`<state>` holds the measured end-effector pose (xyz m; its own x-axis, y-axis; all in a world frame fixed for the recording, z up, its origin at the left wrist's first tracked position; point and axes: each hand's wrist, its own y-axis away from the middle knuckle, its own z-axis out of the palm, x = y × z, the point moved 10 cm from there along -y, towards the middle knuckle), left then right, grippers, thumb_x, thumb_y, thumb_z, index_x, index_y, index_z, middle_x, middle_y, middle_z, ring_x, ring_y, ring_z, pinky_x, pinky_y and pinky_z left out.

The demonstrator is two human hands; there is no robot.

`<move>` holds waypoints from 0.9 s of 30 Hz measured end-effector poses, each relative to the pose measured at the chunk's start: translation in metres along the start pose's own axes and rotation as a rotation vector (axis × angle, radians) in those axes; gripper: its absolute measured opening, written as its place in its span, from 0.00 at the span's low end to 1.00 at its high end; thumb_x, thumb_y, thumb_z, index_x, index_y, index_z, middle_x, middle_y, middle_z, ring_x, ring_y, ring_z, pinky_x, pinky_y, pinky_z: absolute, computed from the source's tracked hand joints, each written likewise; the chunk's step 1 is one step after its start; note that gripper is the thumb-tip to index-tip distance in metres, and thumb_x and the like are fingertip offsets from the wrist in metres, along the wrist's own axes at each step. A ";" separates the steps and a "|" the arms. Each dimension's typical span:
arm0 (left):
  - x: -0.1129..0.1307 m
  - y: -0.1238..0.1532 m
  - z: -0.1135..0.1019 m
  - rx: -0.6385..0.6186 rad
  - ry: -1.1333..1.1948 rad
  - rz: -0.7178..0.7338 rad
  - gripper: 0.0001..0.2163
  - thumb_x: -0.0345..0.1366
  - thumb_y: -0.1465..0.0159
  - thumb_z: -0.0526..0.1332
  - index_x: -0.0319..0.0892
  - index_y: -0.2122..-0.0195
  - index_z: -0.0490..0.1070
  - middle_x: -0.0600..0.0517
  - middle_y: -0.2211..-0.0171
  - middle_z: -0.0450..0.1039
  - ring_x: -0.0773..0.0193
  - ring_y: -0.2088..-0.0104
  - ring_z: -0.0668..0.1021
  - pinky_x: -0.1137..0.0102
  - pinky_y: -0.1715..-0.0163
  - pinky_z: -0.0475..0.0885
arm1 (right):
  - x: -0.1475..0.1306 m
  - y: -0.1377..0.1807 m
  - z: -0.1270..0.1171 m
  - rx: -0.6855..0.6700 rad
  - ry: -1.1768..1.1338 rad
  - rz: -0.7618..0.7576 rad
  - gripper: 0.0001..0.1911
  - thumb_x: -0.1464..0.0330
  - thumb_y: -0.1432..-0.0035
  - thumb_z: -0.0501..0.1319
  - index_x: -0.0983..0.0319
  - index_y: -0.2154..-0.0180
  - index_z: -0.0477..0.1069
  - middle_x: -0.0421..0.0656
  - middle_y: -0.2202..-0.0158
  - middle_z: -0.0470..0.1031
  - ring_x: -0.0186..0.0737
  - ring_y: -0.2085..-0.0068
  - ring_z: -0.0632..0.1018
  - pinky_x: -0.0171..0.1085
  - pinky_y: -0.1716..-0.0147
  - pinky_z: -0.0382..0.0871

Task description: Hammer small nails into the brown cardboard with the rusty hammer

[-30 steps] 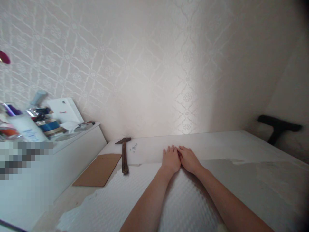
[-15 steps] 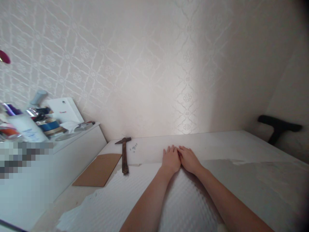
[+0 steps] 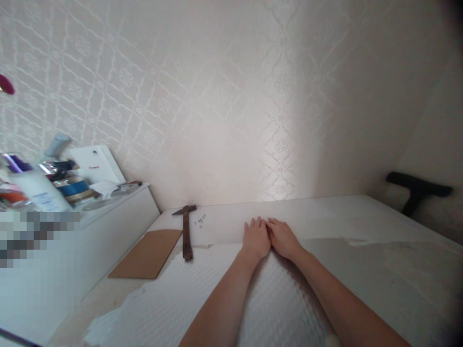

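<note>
My left hand (image 3: 257, 238) lies flat, palm down, on the white tabletop (image 3: 224, 226), fingers stretched toward the wall. Beside it, touching at the thumb side, my right hand (image 3: 284, 237) rests the same way with its fingers out. Neither hand shows anything held; the palms are hidden. Beneath my forearms spreads a white textured sheet (image 3: 188, 294) with a ragged edge. To the left of my hands lies a hammer (image 3: 186, 233) with a worn wooden handle, and a small cluster of little dark pieces (image 3: 200, 221), perhaps nails, is scattered beside its head.
A brown flat board (image 3: 146, 255) lies left of the hammer. Further left, a white cabinet (image 3: 119, 236) carries bottles, tape rolls and a white box (image 3: 96, 164). A patterned wall (image 3: 217, 120) stands behind the table. A black T-shaped armrest (image 3: 415, 188) rises beyond the right edge.
</note>
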<state>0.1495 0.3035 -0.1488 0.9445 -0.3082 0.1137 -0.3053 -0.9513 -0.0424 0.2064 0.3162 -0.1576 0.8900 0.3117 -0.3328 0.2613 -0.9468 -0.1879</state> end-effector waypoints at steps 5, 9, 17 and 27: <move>0.000 0.000 0.001 -0.021 0.008 -0.005 0.24 0.33 0.32 0.41 0.33 0.36 0.53 0.43 0.34 0.50 0.52 0.34 0.55 0.53 0.37 0.51 | 0.000 0.000 0.001 -0.008 -0.002 -0.003 0.24 0.73 0.37 0.46 0.65 0.41 0.64 0.54 0.39 0.64 0.47 0.38 0.62 0.49 0.40 0.52; 0.000 0.001 0.000 -0.019 0.014 -0.002 0.24 0.33 0.32 0.41 0.33 0.36 0.53 0.43 0.34 0.50 0.51 0.35 0.55 0.53 0.37 0.51 | 0.000 0.000 0.001 -0.017 0.002 0.002 0.24 0.73 0.36 0.45 0.66 0.41 0.64 0.55 0.39 0.63 0.47 0.38 0.62 0.48 0.39 0.51; 0.000 0.000 0.001 -0.016 0.009 -0.001 0.24 0.33 0.33 0.42 0.33 0.36 0.53 0.43 0.34 0.49 0.52 0.34 0.54 0.53 0.37 0.52 | -0.002 0.001 -0.001 -0.022 0.010 0.010 0.24 0.72 0.36 0.45 0.66 0.41 0.64 0.54 0.38 0.63 0.48 0.38 0.62 0.49 0.39 0.51; 0.000 0.000 0.000 -0.001 0.024 0.000 0.24 0.33 0.33 0.41 0.33 0.36 0.54 0.43 0.34 0.51 0.51 0.35 0.55 0.52 0.37 0.51 | -0.001 0.001 0.000 -0.019 0.008 0.008 0.24 0.72 0.36 0.45 0.67 0.41 0.63 0.54 0.38 0.63 0.47 0.37 0.61 0.49 0.39 0.50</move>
<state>0.1496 0.3035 -0.1492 0.9415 -0.3079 0.1371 -0.3051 -0.9514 -0.0417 0.2060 0.3154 -0.1576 0.8949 0.3035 -0.3271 0.2610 -0.9506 -0.1677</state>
